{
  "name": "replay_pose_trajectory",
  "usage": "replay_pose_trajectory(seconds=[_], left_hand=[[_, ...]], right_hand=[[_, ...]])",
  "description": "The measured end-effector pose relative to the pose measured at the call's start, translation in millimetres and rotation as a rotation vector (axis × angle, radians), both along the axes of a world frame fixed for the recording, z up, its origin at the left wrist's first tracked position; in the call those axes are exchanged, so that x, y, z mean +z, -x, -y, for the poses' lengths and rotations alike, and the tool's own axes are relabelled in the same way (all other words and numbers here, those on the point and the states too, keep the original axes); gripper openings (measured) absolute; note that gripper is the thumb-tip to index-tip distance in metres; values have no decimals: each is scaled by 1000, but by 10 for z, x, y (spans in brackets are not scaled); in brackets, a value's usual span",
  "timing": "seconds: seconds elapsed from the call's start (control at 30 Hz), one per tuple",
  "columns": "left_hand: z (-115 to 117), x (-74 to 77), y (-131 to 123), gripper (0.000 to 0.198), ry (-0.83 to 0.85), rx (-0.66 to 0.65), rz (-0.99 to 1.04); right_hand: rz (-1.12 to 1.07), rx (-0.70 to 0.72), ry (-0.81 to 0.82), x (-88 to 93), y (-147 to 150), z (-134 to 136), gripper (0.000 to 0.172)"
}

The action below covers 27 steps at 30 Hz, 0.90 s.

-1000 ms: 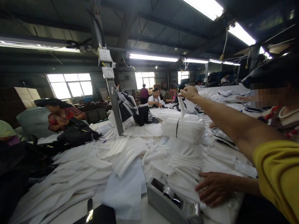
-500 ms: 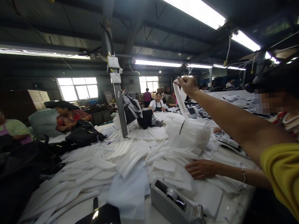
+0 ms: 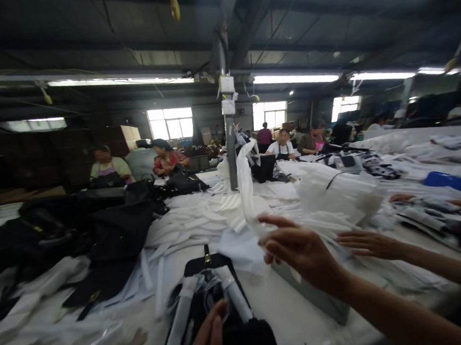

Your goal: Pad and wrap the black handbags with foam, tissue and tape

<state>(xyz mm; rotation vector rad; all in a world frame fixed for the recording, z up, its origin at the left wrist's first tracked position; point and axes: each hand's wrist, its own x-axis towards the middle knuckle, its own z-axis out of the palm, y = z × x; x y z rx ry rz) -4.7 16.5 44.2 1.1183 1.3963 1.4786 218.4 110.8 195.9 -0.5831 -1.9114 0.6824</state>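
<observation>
My right hand [image 3: 300, 249] pinches the lower end of a long, thin white packing strip [image 3: 246, 184], which stands up and curls at its top. The hand is over a grey tape dispenser [image 3: 320, 293] and partly hides it. Below it to the left, a black bag [image 3: 249, 341] lies on the table with its handles [image 3: 234, 294] wrapped in white material. At the bottom edge, my left hand [image 3: 207, 336] is beside these handles, fingers stretched out and nothing visible in them; part of it is out of frame.
White packing sheets [image 3: 190, 218] cover the table around a grey post [image 3: 233, 167]. Black bags [image 3: 115, 224] are piled at left. A co-worker's hand [image 3: 374, 243] with a bracelet rests on sheets at right. Several people sit or stand farther back.
My view has turned left and down. My right hand has come down from high up, bringing the white strip toward the black bag. My left hand has come into view.
</observation>
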Motion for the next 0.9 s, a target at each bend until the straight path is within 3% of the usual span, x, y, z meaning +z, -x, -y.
replay_pose_trajectory(seconds=[0.1,0.13,0.2,0.27,0.33,0.43,0.53,0.57,0.63,0.7,0.77,0.9], left_hand=[[-9,468,-64,65,101,-238,625],[-9,591,-81,65,107,-325,711],[9,746,-90,52,91,-333,733],[59,801,-56,36,106,-296,644],[126,821,22,30,126,-304,518],[210,923,176,39,117,-348,226],[269,1126,278,36,84,-369,-179],[293,1195,290,35,78,-401,-282],[357,1303,283,36,92,-514,-402],[441,1350,267,37,123,-633,-464],[530,1337,285,35,168,-712,-502],[657,1222,501,46,334,-718,-497]], right_hand=[[77,102,198,-603,292,514,25],[82,133,206,-739,367,640,23],[93,204,158,-920,459,817,16],[145,266,103,-996,461,894,15],[196,233,99,-987,386,891,18],[132,-62,20,-868,227,827,24],[123,-306,-339,-704,133,784,47],[192,-306,-462,-660,122,778,54],[392,-169,-602,-619,112,767,60],[551,21,-603,-658,86,749,55],[619,124,-561,-755,21,721,50],[655,37,-493,-906,-113,623,45]])
